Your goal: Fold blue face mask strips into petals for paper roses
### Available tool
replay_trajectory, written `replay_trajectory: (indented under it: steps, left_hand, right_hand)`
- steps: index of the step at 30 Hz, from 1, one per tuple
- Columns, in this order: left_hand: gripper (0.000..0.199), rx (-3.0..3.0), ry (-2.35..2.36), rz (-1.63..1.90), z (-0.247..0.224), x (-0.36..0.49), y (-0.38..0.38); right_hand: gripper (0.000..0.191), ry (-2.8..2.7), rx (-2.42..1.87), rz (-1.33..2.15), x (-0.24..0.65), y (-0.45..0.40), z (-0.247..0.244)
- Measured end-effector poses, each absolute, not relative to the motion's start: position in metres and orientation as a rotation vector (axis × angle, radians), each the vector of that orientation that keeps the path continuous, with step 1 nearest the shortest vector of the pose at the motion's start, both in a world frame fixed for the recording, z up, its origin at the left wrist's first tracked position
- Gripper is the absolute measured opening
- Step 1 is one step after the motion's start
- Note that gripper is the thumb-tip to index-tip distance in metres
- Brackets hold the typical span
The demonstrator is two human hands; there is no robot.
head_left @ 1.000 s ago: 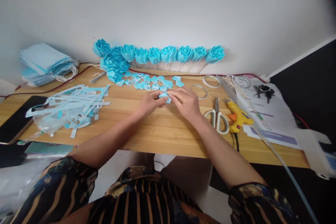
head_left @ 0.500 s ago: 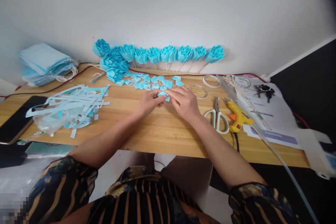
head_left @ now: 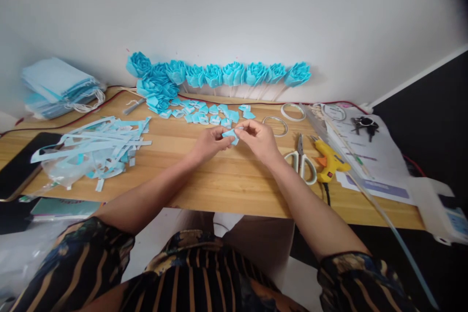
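A small light-blue fabric petal [head_left: 229, 134] is held just above the wooden table, between my two hands. My left hand [head_left: 212, 142] pinches its left side with thumb and fingers closed. From the right, my right hand [head_left: 259, 139] pinches the petal's upper right edge, its fingers bent together. Just beyond my fingertips lie several folded blue petals [head_left: 201, 118] in loose rows. Behind these, finished blue fabric flowers [head_left: 233, 74] on thin sticks lean in a row against the wall.
Cut blue strips [head_left: 106, 144] and a phone [head_left: 27, 163] lie left, below a stack of face masks [head_left: 60, 83]. To the right are tape rolls [head_left: 293, 112], scissors [head_left: 302, 161], a yellow glue gun [head_left: 329, 160] with a cord, keys [head_left: 365, 124] and papers [head_left: 383, 156].
Both hands still hold the petal. My right fingers have shifted to its upper right edge, and more of the petal shows. The whole view has moved slightly.
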State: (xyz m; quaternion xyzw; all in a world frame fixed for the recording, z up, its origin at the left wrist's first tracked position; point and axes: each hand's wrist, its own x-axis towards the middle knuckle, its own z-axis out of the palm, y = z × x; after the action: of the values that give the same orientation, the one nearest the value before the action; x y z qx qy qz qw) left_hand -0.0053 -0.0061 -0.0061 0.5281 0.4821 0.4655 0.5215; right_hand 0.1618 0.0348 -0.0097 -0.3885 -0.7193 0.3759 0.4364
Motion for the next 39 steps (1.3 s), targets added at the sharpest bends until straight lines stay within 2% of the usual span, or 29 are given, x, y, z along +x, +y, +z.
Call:
replay_trajectory:
  steps: [3, 6, 8, 26, 31, 36, 39]
  left_hand:
    - [0.024, 1.244, 1.134, 1.121, -0.0073, -0.0061, -0.0048]
    - [0.025, 1.226, 1.117, 1.14, -0.0114, -0.0077, -0.0023]
    - [0.025, 1.215, 1.111, 1.159, -0.0141, -0.0087, -0.0013]
    - [0.025, 1.099, 1.048, 1.227, -0.0128, -0.0099, -0.0021]
    - [0.022, 1.078, 1.054, 1.24, -0.0126, -0.0105, -0.0015]
    - [0.02, 1.086, 1.067, 1.221, -0.012, -0.0095, -0.0029]
    - [0.022, 1.105, 1.062, 1.183, -0.0105, -0.0079, -0.0046]
  right_hand:
    - [0.006, -1.916, -0.905, 0.581, 0.1596, 0.0307, -0.0069]
    - [0.01, -2.054, -0.811, 0.243, 0.1604, 0.0297, -0.0049]
    - [0.013, -2.113, -0.761, 0.144, 0.1623, 0.0307, -0.0046]
    - [0.033, -2.193, -0.668, 0.033, 0.1625, 0.0321, -0.0075]
    - [0.034, -2.092, -0.723, 0.246, 0.1634, 0.0309, -0.0046]
    - [0.035, -1.828, -0.884, 0.924, 0.166, 0.0331, -0.0015]
    - [0.033, -1.719, -0.9, 1.176, 0.1647, 0.0359, -0.0064]
